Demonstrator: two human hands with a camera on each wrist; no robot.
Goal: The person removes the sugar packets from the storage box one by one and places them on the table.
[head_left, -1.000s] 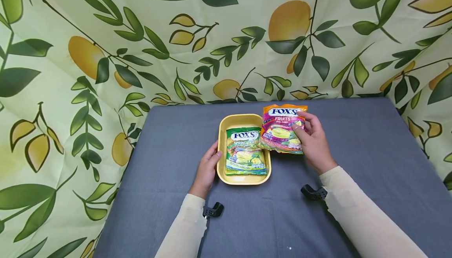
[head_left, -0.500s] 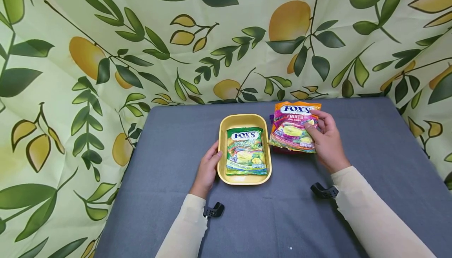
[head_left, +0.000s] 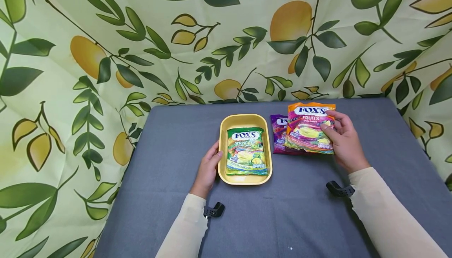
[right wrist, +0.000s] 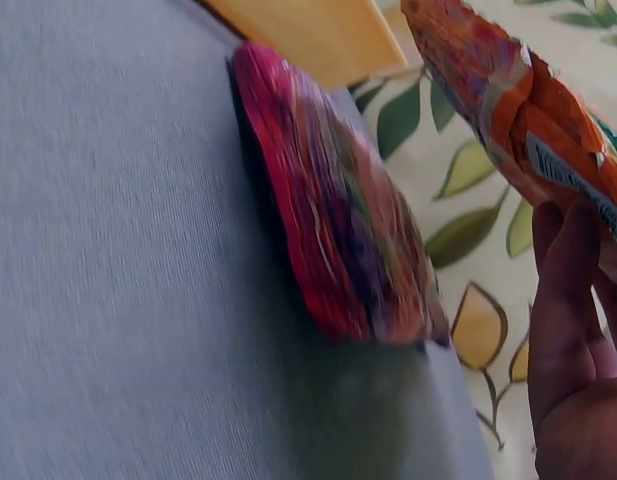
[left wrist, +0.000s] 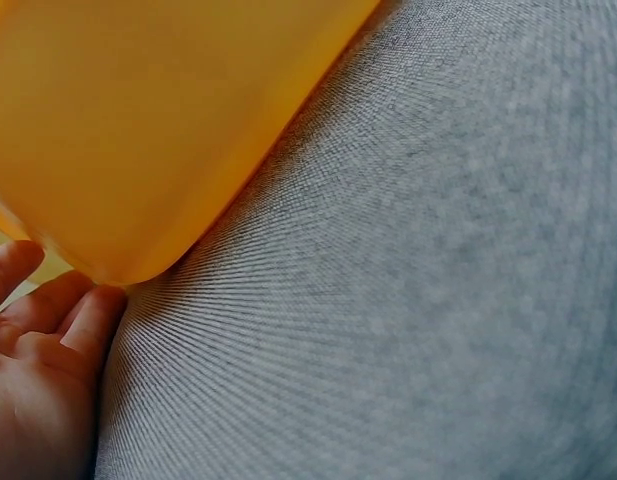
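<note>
Grey table (head_left: 176, 140), yellow tray (head_left: 226, 126), purple packet (head_left: 279, 134)

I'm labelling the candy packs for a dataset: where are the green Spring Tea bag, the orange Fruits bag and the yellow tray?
Spring Tea bag (head_left: 246, 152), head view, middle of its front.
Fruits bag (head_left: 308, 130), head view, printed front left of the fingers.
yellow tray (head_left: 241, 119), head view, bare far inner floor.

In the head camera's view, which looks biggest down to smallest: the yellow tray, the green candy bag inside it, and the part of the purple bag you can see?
1. Yellow plastic tray, largest.
2. Green Spring Tea candy bag, which fits inside the tray.
3. Purple candy bag, smallest as seen, but the orange Fruits candy bag in the right hand covers most of it, so its true size is unsure.
</note>
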